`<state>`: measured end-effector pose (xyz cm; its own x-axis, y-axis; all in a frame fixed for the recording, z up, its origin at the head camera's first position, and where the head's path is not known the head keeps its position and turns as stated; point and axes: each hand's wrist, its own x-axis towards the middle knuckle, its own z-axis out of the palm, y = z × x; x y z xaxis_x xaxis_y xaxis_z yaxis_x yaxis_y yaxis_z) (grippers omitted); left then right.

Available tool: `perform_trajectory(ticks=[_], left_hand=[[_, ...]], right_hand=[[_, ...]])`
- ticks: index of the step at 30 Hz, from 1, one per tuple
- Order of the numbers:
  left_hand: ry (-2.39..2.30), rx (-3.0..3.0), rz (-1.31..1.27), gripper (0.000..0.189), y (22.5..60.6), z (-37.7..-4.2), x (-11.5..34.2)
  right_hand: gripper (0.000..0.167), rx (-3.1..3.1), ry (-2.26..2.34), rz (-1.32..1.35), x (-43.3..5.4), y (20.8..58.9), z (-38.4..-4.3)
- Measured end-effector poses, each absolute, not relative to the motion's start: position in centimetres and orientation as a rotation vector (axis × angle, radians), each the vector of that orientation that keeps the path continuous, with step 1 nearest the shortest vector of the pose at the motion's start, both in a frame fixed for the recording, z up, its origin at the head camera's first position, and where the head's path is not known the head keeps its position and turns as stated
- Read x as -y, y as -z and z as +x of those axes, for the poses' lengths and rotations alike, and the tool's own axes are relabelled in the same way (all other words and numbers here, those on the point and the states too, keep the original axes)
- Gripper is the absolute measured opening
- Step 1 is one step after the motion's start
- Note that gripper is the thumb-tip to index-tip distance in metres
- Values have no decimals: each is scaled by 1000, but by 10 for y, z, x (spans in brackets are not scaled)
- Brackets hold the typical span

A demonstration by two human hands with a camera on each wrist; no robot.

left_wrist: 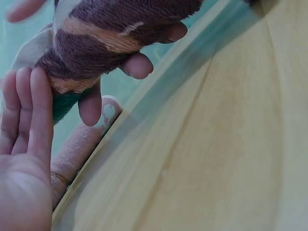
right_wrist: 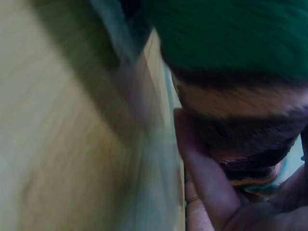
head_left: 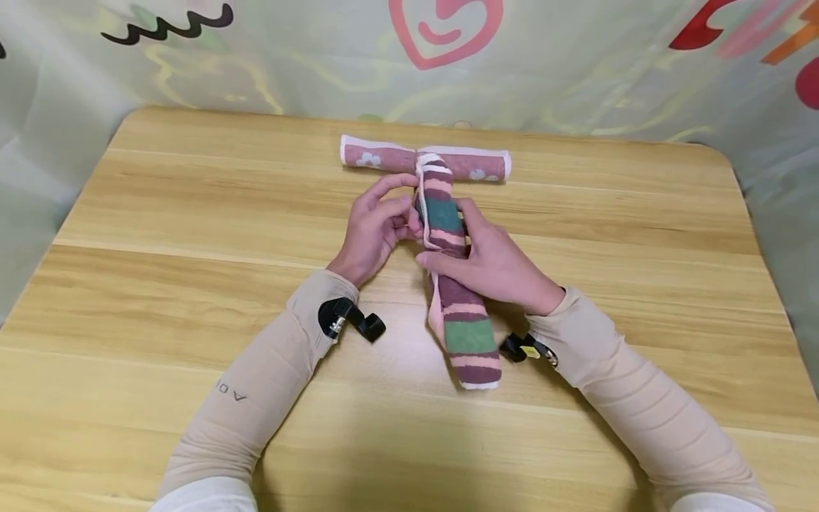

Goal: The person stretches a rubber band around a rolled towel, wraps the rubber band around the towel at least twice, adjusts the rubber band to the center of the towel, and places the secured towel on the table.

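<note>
A striped towel, maroon, pink and green with a pale edge, is folded into a long narrow bundle that slants across the middle in the head view. My right hand grips it around the middle, thumb on top and fingers beneath; its fingertips show under the plush cloth in the left wrist view. On the bundle's left side, my left hand touches the edge near the far end. Its fingers lie straight against the cloth in the left wrist view.
A rolled pink towel with pale flowers and white edges lies crosswise behind, partly covered by the striped one's far end. Both are over a wooden table. A patterned cloth curtain hangs behind the table and along its sides.
</note>
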<state>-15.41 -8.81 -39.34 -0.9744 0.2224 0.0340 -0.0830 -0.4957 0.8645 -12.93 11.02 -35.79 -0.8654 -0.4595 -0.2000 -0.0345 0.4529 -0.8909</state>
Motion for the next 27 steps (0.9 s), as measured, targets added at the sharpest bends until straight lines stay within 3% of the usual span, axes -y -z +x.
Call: perform_trajectory(ticks=[6, 11, 17, 23, 27], left_hand=[[-2541, -1607, 325, 38, 394, -154, 90], [-2492, -1691, 244, 40, 394, -154, 90], [-2394, -1698, 243, 19, 394, -150, 91], [-2402, -1804, 225, 19, 392, -150, 89], [-2446, -1858, 163, 14, 392, -151, 87]], right_hand=[[63, -2053, 1611, -373, -108, 355, -127], [62, -1936, 1681, -446, -109, 351, -124], [68, -1799, 1636, -505, -110, 349, -121], [70, -1850, 1562, -462, -111, 350, -121], [62, -1930, 1512, -395, -112, 351, -124]])
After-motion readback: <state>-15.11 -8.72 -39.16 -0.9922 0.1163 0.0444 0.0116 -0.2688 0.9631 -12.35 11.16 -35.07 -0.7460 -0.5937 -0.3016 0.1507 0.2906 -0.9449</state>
